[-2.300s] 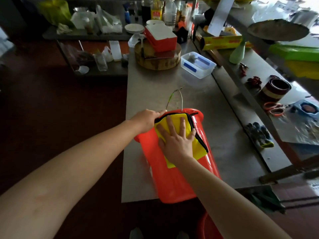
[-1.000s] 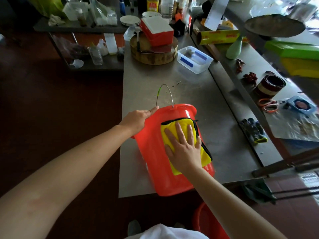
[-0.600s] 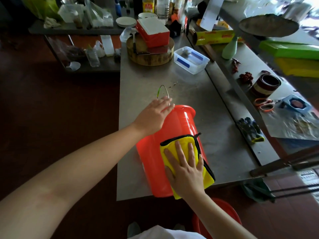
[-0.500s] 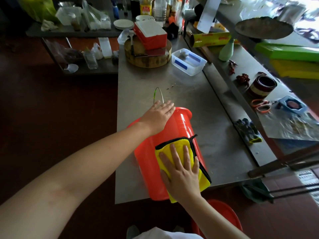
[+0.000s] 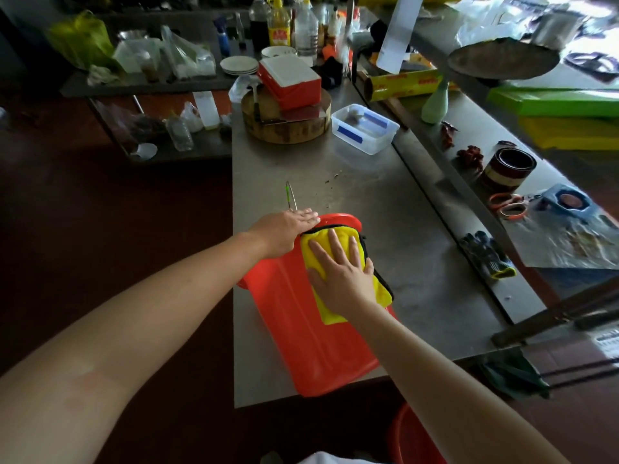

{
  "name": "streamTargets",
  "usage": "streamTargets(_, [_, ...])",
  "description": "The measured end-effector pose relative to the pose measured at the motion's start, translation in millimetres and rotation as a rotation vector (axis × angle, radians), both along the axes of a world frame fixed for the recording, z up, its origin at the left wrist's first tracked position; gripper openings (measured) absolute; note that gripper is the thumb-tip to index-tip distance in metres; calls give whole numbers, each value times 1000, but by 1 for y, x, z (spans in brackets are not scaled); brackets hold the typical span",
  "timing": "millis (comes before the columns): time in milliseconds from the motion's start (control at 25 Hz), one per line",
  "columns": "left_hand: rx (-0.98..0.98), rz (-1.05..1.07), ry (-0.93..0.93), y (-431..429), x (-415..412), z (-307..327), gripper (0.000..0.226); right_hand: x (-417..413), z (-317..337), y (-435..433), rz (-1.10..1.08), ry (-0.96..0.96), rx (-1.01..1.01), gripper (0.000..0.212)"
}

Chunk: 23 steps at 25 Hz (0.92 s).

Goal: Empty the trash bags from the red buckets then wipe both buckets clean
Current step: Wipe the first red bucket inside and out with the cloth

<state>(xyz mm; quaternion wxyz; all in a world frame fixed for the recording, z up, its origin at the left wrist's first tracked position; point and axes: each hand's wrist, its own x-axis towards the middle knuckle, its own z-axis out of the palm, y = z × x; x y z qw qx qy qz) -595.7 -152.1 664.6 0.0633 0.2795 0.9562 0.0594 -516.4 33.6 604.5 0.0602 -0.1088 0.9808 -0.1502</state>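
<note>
Nothing readable anywhere.
Yellow oil bottle [image 5: 278, 26], back of surface: red label, characters blurred.
Long yellow wrap box [image 5: 403, 84]: red print along side, too smeared to read.
White sheet [image 5: 608, 343], lower right edge: dark printed lines, too small.
Clear tub [image 5: 365, 128]: blue strips, no lettering made out.

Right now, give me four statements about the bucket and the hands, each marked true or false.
1. The red bucket stands upright on the steel table. False: it lies on its side.
2. The right hand presses a yellow cloth flat against the bucket. True.
3. The left hand grips the wire handle. False: it rests flat on the bucket near the rim, and the handle is free.
4. Part of a second red bucket shows below the table's near edge. True.
</note>
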Motion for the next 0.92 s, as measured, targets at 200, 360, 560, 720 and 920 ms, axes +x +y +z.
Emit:
streamTargets(200, [-19,17,-18,-24,1,-1,62,37,-16,7,64,85,26,59])
streamTargets(360, [-177,81,-14,-37,8,-1,65,95,-39,27,90,198,103,58])
streamTargets(560, [-205,142,-49,-35,15,0,69,115,-42,35,111,178,116,58])
streamTargets(720, [-163,162,-68,-44,21,-1,71,82,-28,15,106,102,61,58])
streamTargets(920, [-53,189,-84,-65,34,-9,69,3,-4,-22,76,12,-16,61])
